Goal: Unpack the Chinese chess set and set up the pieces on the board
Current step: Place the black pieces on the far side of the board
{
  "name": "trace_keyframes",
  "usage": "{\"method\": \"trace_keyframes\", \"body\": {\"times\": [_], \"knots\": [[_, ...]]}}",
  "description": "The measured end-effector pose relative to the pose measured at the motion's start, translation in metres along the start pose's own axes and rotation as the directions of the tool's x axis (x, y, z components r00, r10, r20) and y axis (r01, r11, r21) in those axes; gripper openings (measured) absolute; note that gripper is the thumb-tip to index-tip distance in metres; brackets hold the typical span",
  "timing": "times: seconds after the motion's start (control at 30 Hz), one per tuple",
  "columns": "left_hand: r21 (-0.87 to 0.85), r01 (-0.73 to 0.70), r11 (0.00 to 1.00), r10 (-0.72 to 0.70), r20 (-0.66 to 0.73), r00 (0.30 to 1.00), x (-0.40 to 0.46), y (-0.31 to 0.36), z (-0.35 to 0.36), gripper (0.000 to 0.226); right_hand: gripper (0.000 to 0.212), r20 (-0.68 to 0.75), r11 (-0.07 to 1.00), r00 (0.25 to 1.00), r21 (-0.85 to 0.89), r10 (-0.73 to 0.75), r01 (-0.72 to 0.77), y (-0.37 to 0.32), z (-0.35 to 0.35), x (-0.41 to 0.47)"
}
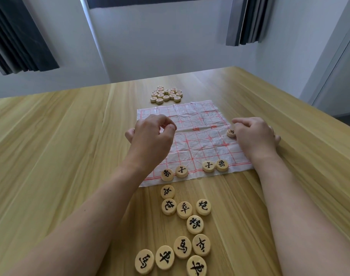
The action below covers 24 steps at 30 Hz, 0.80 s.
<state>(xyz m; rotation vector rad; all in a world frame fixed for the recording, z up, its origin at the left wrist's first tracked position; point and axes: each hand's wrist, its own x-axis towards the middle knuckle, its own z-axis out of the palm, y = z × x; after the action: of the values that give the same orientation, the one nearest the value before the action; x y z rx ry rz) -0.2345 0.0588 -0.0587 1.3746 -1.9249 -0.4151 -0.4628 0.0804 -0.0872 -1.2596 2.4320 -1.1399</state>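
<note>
A crinkled paper board with a red grid lies on the wooden table. Four black-lettered wooden pieces stand on its near row, two on the left and two on the right. My right hand rests at the board's right edge, its curled fingers holding a black-lettered piece that sits on the board. My left hand hovers over the board's left edge with curled fingers; whatever is under it stays hidden. Several more black-lettered pieces lie loose on the table in front of the board.
A cluster of several red-lettered pieces sits on the table beyond the board's far edge. The table's right edge runs diagonally close to my right arm. White walls and dark curtains stand behind the table.
</note>
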Motion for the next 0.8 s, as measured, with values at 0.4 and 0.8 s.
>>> {"method": "trace_keyframes", "body": {"times": [0.4,0.8], "knots": [[-0.01,-0.007,1.0,0.006,-0.012,1.0,-0.014,0.0,-0.005,0.019,0.033,-0.161,0.994,0.982,0.033,-0.095,0.101,-0.019,-0.002,-0.018],[-0.036,-0.044,0.998,0.043,-0.041,0.998,-0.087,-0.016,-0.048,0.007,0.025,-0.06,0.809,0.813,0.086,-0.578,0.582,-0.051,-0.01,-0.132]]}}
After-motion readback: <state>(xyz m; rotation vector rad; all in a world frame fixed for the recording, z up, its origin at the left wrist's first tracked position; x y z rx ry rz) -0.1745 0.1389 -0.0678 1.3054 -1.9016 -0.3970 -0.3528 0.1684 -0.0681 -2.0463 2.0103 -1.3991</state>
